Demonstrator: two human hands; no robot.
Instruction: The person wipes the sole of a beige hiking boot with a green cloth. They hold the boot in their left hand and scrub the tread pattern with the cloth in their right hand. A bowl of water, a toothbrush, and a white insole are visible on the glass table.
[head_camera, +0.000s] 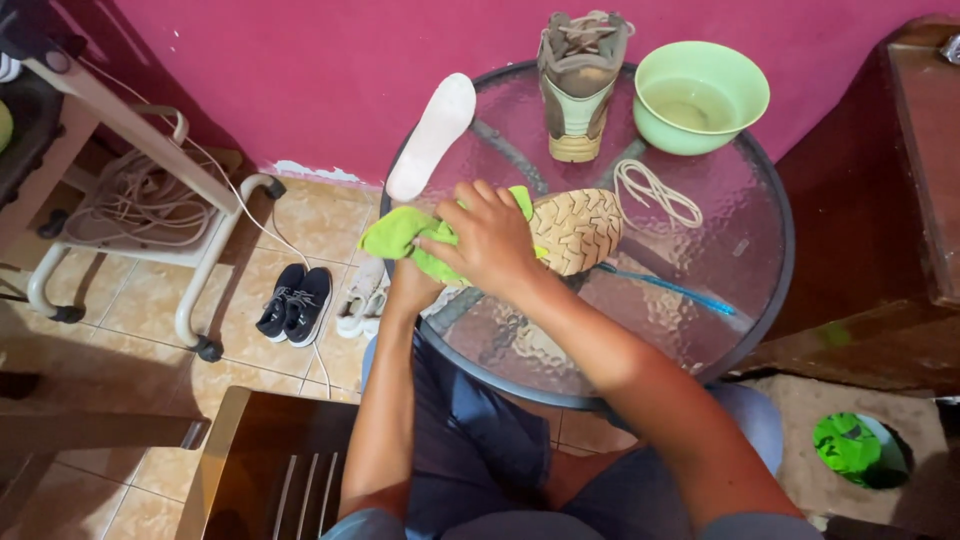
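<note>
Right hand (490, 240) knuckles-up, clamped on green cloth (400, 235) against upturned shoe sole (578, 230); left hand (412, 285) beneath, grip hidden.

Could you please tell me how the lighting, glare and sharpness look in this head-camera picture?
Head view: even, soft indoor light; faint reflections but no harsh glare on the round textured glass table; the right hand pressing the lime-green cloth onto the tan treaded shoe sole looks sharp; the left hand sits partly hidden beneath; the wide lens slightly bends the edges; the lower corners fall into shadow.
</note>
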